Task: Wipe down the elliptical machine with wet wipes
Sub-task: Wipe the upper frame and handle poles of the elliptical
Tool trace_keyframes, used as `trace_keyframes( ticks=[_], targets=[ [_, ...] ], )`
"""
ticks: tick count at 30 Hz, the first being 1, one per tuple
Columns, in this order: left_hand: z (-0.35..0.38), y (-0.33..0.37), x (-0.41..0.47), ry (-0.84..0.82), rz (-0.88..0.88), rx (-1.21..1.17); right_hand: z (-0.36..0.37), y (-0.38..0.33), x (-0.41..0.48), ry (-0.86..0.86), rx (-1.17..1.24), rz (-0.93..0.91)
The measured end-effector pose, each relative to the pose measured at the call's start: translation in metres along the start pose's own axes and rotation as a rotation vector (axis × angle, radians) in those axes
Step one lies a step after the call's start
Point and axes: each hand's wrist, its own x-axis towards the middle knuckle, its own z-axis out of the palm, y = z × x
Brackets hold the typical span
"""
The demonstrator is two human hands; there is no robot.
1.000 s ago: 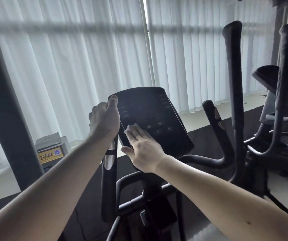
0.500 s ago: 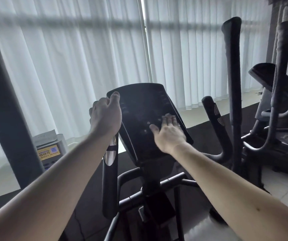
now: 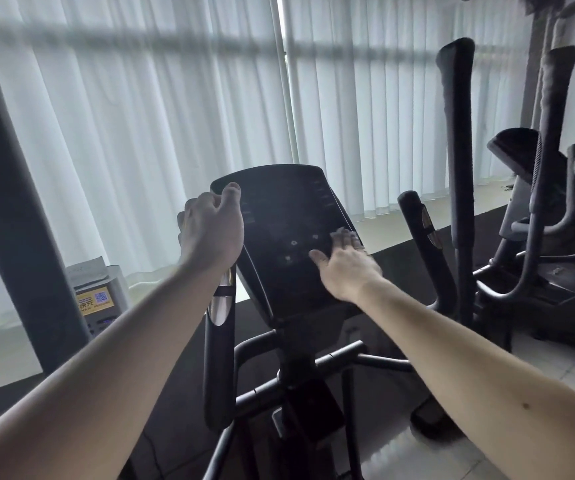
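The elliptical's black console point(image 3: 279, 216) tilts toward me at the centre of the head view. My left hand point(image 3: 210, 230) grips the top of the short left handlebar point(image 3: 218, 358), thumb up against the console's left edge. My right hand point(image 3: 345, 265) lies flat with straight fingers on the console's lower right side, near its right edge. The wet wipe is hidden under that palm; I cannot make it out. The short right handlebar point(image 3: 421, 237) and a tall moving arm point(image 3: 457, 168) stand to the right of the console.
A second exercise machine point(image 3: 539, 254) stands close on the right. A dark pillar point(image 3: 9, 202) rises at the left, with a white box bearing a yellow label point(image 3: 97, 296) behind it on the sill. White curtains point(image 3: 140, 116) cover the windows ahead.
My right hand slid across the console from its lower left to its right edge, and the wipe's visible corner went out of sight. My left hand stayed on the handlebar.
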Motion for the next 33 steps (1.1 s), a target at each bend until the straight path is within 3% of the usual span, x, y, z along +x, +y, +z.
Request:
trace_keyframes(
  ticks=[3,6,16,25,30,33],
  targets=[
    [-0.001,0.0,0.0,0.002,0.015,0.016,-0.008,0.012,0.011,-0.038,0.108,0.134],
    [-0.001,0.0,0.0,-0.001,0.016,0.014,-0.005,0.005,0.01,0.008,0.106,0.141],
    [-0.002,0.001,-0.005,0.003,0.062,0.014,0.032,-0.072,-0.057,0.156,0.043,-0.455],
    [-0.004,-0.001,-0.008,0.02,0.101,0.043,0.026,-0.085,-0.023,0.224,0.037,-0.563],
    [-0.004,-0.003,-0.011,0.028,0.154,0.051,0.039,-0.08,-0.032,0.475,0.067,-0.581],
    [-0.004,-0.008,-0.019,0.066,0.308,0.129,0.038,-0.064,-0.044,0.565,0.143,-0.553]
  ],
)
